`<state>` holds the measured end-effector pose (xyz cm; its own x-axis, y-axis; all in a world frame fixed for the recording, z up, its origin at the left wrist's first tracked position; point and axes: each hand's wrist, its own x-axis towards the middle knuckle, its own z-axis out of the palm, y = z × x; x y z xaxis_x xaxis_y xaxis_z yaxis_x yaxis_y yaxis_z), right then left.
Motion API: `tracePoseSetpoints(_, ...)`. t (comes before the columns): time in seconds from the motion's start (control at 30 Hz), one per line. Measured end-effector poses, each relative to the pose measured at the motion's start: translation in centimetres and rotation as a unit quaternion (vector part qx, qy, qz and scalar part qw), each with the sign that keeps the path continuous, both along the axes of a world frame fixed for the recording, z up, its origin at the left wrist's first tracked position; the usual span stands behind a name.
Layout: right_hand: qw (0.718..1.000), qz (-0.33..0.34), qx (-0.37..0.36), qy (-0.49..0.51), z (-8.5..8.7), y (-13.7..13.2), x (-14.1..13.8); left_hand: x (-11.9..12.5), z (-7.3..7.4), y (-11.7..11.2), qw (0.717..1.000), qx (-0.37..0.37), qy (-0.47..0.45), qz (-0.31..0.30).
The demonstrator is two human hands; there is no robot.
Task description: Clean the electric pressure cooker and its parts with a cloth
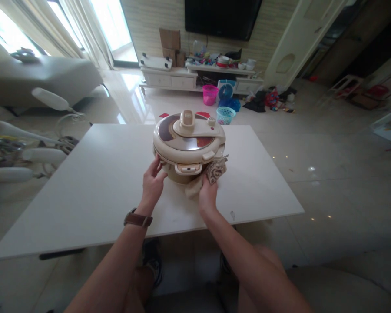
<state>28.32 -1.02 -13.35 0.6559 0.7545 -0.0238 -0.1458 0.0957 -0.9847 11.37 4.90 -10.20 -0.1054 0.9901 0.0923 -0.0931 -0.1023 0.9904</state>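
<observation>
A cream electric pressure cooker (189,148) stands upright on the white table (94,191), its lid on and its front handle facing me. On the cooker's left side, my left hand (152,180) grips it just below the lid rim, the thumb lower on the body. A patterned brown and cream cloth (216,170) is bunched in my right hand (209,193), against the front right of the cooker. Part of the cloth hangs below the front handle. The fingers of my right hand are mostly hidden by the cloth.
A small mark or scrap (232,215) shows near the table's front edge. White chairs (50,99) stand at the left. Beyond the table are a pink basket (210,94), a light blue basket (226,114) and a cluttered low cabinet (169,80).
</observation>
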Motion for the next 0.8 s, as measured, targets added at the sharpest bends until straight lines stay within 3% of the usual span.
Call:
tracePoseSetpoints(0.1,1.000,0.017,-0.010,-0.008,0.5,-1.4,-0.7,0.1,-0.1,0.1,1.000,0.010,-0.009,0.002)
tracePoseSetpoints(0.3,0.998,-0.031,-0.056,-0.028,0.5,1.5,2.7,0.2,-0.4,-0.1,1.000,0.006,0.011,-0.003)
tracePoseSetpoints(0.53,0.998,0.045,-0.019,-0.048,0.7,-3.1,-2.4,0.6,-0.9,-0.1,0.999,0.038,0.032,0.006)
tracePoseSetpoints(0.8,0.998,-0.032,-0.059,-0.018,0.9,1.3,1.9,0.4,-1.2,-0.1,0.999,0.013,0.031,-0.009)
